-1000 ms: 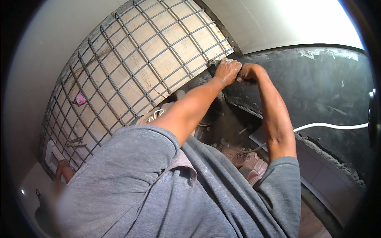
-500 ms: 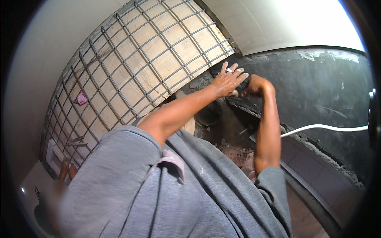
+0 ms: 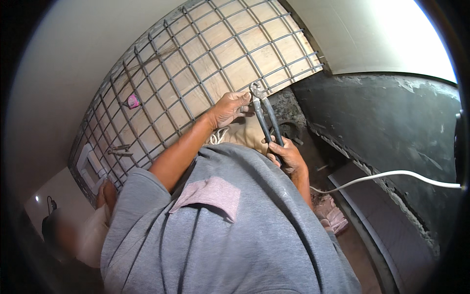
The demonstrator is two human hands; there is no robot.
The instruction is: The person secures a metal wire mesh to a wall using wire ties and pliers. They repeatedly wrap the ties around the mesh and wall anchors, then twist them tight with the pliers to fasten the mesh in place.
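A worker's right hand (image 3: 288,156) is clamped around the black-sleeved handles of a pair of end-cutting pincers (image 3: 271,113), which stand head-up at the near edge of a steel rebar mesh (image 3: 209,49) laid over a plywood board (image 3: 228,52). The left hand (image 3: 229,109) is poised just beside the tool's head, thumb and fingertips drawn close; whether they pinch anything cannot be told, nor whether the metal jaws bite on a bar or wire. Thin loose wires (image 3: 152,59) stray across the grid, where a small pink case (image 3: 133,101) and a brown, pliers-like tool (image 3: 120,150) also sit, both well apart from the hands. At lower left, a co-worker's hand (image 3: 106,193) is near a white frame (image 3: 89,169) at the mesh's far end. A white cable (image 3: 391,174) crosses in front of a dark wall (image 3: 382,127) at right, toward the right forearm. The worker's grey shirt (image 3: 230,255) blocks much of the ground below, beside a crumpled pinkish sack (image 3: 333,215).
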